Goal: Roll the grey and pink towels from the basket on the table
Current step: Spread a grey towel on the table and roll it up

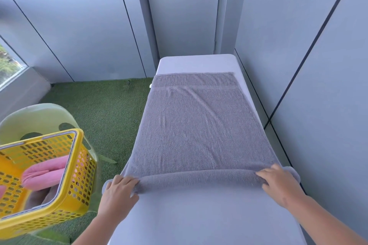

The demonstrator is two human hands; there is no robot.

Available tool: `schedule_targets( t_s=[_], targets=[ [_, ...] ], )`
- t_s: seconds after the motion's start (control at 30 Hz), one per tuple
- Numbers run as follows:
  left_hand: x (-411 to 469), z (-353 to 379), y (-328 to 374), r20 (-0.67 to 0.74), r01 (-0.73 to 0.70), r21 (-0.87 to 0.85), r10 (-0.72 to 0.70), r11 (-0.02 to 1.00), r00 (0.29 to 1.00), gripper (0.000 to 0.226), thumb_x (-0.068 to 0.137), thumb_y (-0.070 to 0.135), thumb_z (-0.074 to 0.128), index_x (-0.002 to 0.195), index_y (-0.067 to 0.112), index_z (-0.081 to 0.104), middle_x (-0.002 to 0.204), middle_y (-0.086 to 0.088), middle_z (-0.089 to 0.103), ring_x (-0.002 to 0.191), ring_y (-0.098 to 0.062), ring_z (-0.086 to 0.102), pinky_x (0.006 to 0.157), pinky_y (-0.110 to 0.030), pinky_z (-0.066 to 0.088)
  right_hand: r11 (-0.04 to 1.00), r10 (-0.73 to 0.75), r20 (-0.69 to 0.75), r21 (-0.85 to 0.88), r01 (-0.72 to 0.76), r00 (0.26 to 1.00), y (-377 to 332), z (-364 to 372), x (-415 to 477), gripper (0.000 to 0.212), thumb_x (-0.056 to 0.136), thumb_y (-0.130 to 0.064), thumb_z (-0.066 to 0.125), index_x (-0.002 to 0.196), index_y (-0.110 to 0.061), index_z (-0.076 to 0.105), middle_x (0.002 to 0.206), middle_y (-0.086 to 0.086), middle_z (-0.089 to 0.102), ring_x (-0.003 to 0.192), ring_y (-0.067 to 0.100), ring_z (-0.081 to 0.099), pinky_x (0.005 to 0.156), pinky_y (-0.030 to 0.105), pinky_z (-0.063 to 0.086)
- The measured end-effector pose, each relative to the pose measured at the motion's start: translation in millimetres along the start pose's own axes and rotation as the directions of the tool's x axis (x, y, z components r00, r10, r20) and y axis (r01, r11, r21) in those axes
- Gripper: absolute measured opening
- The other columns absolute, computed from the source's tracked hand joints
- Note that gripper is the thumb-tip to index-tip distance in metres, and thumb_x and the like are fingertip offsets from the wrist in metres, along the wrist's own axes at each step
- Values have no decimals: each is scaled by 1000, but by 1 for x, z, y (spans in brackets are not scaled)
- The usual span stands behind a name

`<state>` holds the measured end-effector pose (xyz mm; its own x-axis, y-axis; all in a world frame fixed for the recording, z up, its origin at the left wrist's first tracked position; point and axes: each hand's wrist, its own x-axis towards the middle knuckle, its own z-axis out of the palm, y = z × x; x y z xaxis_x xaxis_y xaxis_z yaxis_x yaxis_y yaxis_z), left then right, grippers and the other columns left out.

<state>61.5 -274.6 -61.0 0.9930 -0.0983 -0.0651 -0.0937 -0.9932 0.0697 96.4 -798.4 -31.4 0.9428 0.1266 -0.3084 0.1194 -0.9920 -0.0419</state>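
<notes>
A grey towel (pixel 199 125) lies spread flat along the narrow white table (pixel 199 215), its near edge turned into a short roll. My left hand (pixel 117 191) grips the left end of that roll, fingers curled over it. At the right end my right hand (pixel 278 183) holds the roll the same way. A yellow perforated basket (pixel 79 165) stands to the left of the table. Inside it lie folded pink towels (pixel 45 173), with a greyish cloth beneath them.
The basket sits on a pale green stool or chair (pixel 37 117) over green artificial turf (pixel 103 109). Grey wall panels run close along the table's right side, and a closed door (pixel 183 10) stands behind its far end.
</notes>
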Motion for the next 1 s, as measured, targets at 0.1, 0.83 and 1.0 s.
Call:
schedule_targets(
  t_s=[0.1,0.83,1.0],
  targets=[
    [2,-1,-2,13,-20,53,20,998,1000,22,71,43,51,81,34,68,82,22,57,85,-15,51,68,-29,38,998,56,14,6,-57,998,4,-1,0,31,84,-42,34,96,-43,62,97,-18,62,102,7,48,74,27,37],
    [5,-1,2,40,-35,54,33,998,999,34,67,41,60,99,34,71,96,23,62,92,-16,52,69,-33,46,1000,10,-70,21,-9,997,6,16,-3,38,71,-22,71,108,-31,71,97,-21,67,100,12,54,78,28,46],
    [2,0,2,-39,-57,67,60,996,997,16,73,41,44,62,30,47,79,15,41,79,-15,40,63,-30,34,1000,4,-27,-15,-5,1000,-4,-6,-7,13,85,-34,46,74,-34,51,82,-14,52,91,6,35,62,20,28]
  ],
)
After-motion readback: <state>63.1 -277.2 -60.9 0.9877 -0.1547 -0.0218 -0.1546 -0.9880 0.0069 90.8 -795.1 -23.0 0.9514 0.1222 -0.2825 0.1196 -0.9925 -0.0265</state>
